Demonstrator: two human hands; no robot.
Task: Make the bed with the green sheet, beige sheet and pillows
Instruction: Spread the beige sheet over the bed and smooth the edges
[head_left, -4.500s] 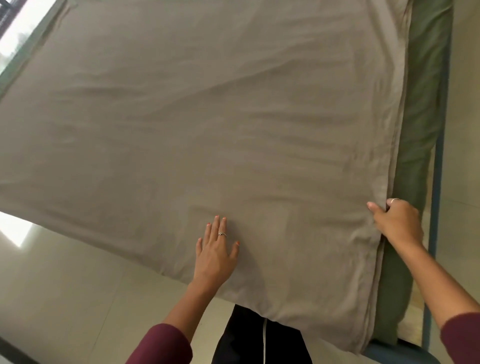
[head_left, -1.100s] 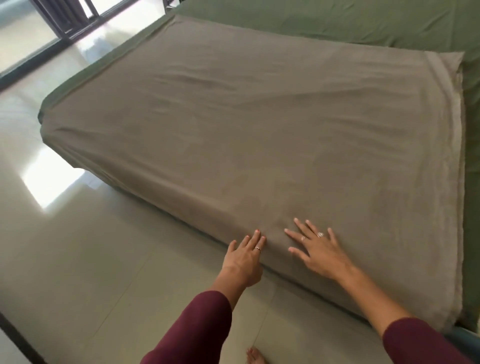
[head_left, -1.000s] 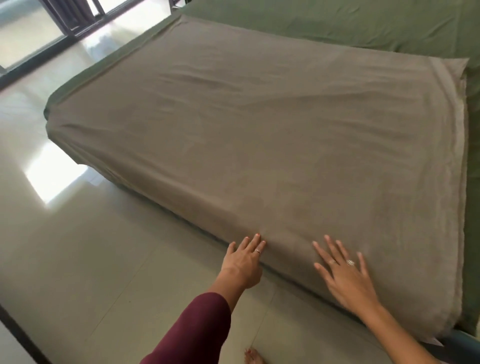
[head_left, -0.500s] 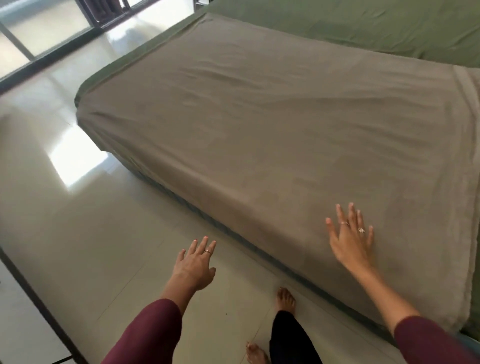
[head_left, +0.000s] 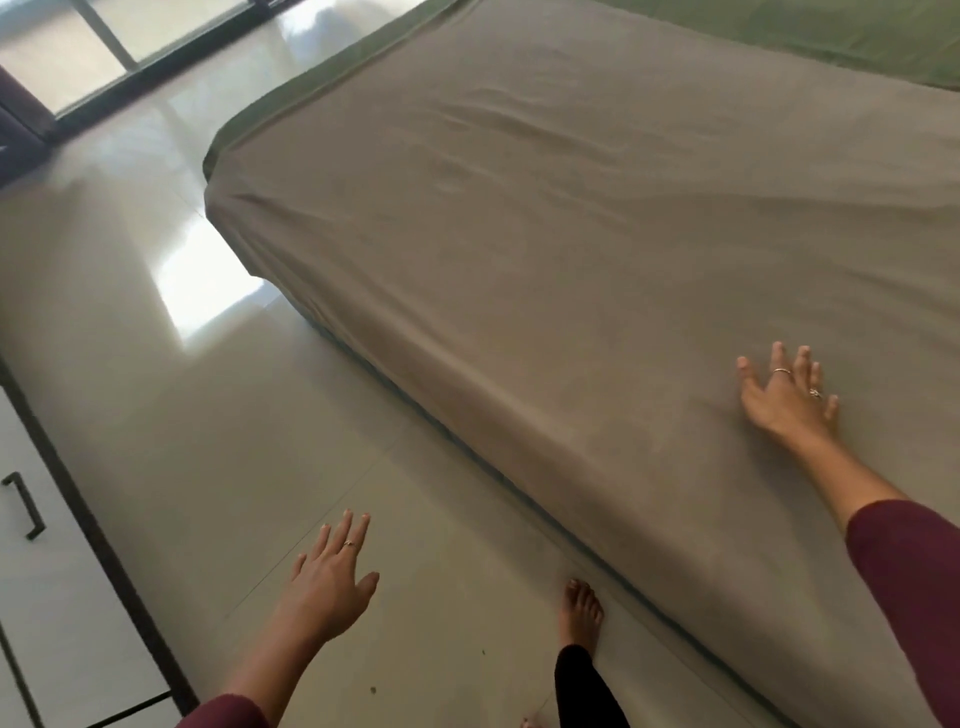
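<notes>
Right hand (head_left: 787, 400): fingers straight and spread, palm flat on the beige sheet (head_left: 571, 249), close to the near long edge. No pinch, no fold of cloth caught; contact looks like a smoothing press. Left hand (head_left: 330, 582): fingers straight and loosely spread, holding nothing, hanging over the floor (head_left: 156, 395) clear of the bed.

Beige sheet runs away from the right hand in every direction on the mattress top. Its long axis goes from the right palm up and to the left, toward the far corner (head_left: 228, 200) where cloth drapes over the end. Near edge falls over the mattress side just left of and below the right palm, close to the person's bare foot (head_left: 579, 608). Shallow creases lie well beyond the right fingertips, toward the middle of the sheet.

Green sheet (head_left: 831, 36) sits under the beige one. It shows past the beige sheet's far edge, well beyond the right fingertips, and as a thin strip along the far end.

Pillows: none in view.

Judgement: both sheets are laid, and the step in hand appears to be flattening the beige one. Right hand is the nearer hand, already on the cloth. Left hand would have to cross the near edge to join. A sweep would likely follow the long axis toward the far corner.
</notes>
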